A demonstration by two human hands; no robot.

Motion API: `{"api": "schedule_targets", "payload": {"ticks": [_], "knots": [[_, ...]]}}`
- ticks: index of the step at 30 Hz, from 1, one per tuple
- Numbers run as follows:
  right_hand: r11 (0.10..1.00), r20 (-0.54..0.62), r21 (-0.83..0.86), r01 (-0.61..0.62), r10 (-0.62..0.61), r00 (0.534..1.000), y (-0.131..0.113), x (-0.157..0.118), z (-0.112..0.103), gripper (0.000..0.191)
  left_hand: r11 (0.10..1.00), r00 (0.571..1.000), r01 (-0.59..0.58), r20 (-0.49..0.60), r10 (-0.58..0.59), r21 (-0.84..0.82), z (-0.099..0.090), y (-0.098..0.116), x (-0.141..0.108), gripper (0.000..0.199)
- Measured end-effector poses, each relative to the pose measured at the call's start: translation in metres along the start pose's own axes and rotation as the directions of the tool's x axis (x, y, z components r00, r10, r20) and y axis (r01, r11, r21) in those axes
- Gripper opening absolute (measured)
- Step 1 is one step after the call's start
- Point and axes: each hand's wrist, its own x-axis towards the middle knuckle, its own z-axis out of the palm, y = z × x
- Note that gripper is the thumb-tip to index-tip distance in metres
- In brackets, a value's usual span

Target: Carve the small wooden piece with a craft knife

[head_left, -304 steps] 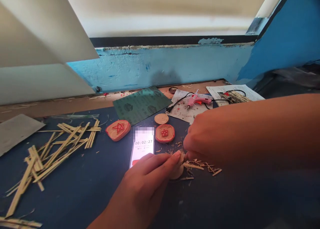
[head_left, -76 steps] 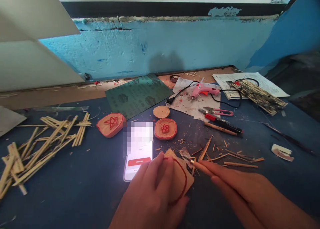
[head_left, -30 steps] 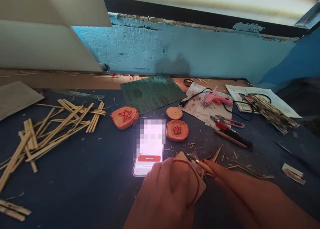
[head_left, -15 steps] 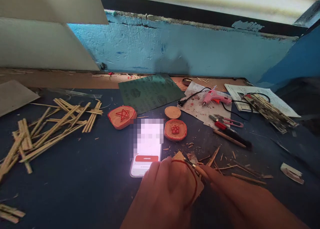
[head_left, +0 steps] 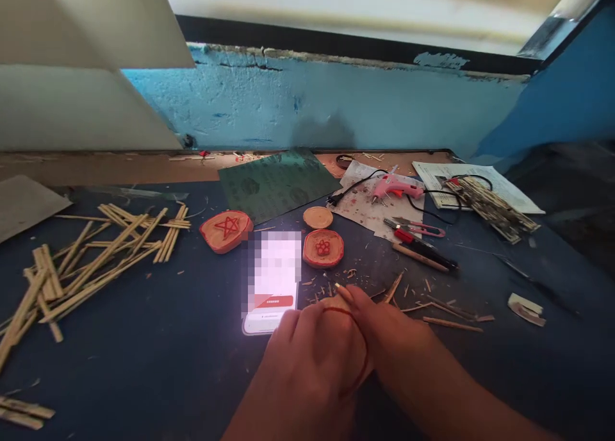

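Note:
My left hand (head_left: 298, 357) is closed around a light wooden block (head_left: 358, 354) with a curved red line on its upper face. In my right hand (head_left: 396, 329) is a wood-handled carving tool (head_left: 341, 290), held in closed fingers at the block's far edge. Its tip is too blurred to make out, and most of its handle is hidden by the fingers. Wood shavings (head_left: 350, 274) lie just beyond the block. Past my left hand lies a lit phone (head_left: 276, 271). Nearby rest a block with a red flower (head_left: 323, 249), a block with a red star (head_left: 225, 231) and a plain wooden disc (head_left: 318, 217).
Thin wooden sticks (head_left: 103, 268) are heaped at left. Green sandpaper (head_left: 276, 188) lies at the back. A pink glue gun (head_left: 396, 188) sits on stained paper at right, near a red-and-black cutter (head_left: 423, 245) and pink snips (head_left: 420, 228). Wood splinters (head_left: 451, 324) lie right of my hands.
The camera view has shifted, so the scene appears further left. My right hand has turned and moved up closer to my left, now covering more of the block and the carving tool.

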Motion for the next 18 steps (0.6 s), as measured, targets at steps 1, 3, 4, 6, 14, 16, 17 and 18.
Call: {"api": "schedule_targets", "payload": {"ticks": [1,3,4,6,14,16,17,18], "knots": [[1.0,-0.022,-0.005,-0.006,0.006,1.0,-0.003,0.005,-0.004,0.052,1.0,0.998,-0.016,-0.055,0.017,0.018,0.002,0.001,-0.002,0.052],[1.0,-0.046,0.014,-0.015,0.015,0.999,-0.01,0.011,-0.021,0.05,0.999,0.996,0.042,-0.08,-0.042,0.001,0.002,0.002,-0.004,0.055],[1.0,-0.057,0.027,-0.008,0.009,0.998,-0.013,0.012,-0.031,0.047,0.998,0.998,0.066,-0.02,-0.066,-0.016,0.0,0.002,-0.005,0.053],[0.989,0.043,0.135,-0.054,0.048,0.998,-0.02,0.01,-0.053,0.038,0.995,0.993,0.1,0.067,-0.098,-0.025,-0.005,0.003,-0.004,0.051],[0.998,0.106,-0.056,0.004,0.002,0.994,-0.019,-0.013,-0.07,0.058,0.992,0.99,0.116,0.085,-0.111,-0.057,-0.008,0.001,-0.004,0.054],[0.995,0.106,-0.101,-0.004,0.015,0.994,-0.016,-0.016,-0.063,0.061,0.991,0.987,0.117,0.113,-0.11,-0.057,-0.008,0.001,-0.005,0.053],[0.993,0.094,-0.12,-0.005,0.016,0.995,-0.015,-0.018,-0.06,0.062,0.99,0.986,0.121,0.122,-0.112,-0.066,-0.008,0.0,-0.005,0.053],[0.991,0.064,-0.132,0.003,0.006,0.998,-0.013,-0.02,-0.057,0.064,0.989,0.985,0.125,0.126,-0.115,-0.076,-0.008,0.0,-0.006,0.052]]}}
